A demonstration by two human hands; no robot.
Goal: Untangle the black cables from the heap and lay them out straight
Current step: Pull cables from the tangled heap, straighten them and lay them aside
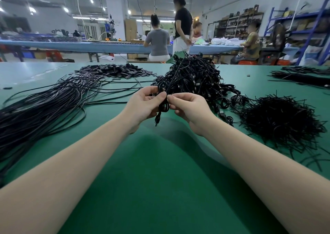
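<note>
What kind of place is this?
Probably a factory assembly workshop: a heap of black cables on a green worktable, seated workers at a long bench, and blue storage racks.

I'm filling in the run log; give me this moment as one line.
step: untying coiled cable | left hand: grips coil | right hand: pinches coil | heap: behind hands | straight cables: left on table

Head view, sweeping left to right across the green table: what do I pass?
Straightened cables → left hand → coiled cable gripped by both hands → right hand → pile of short black ties.
</note>
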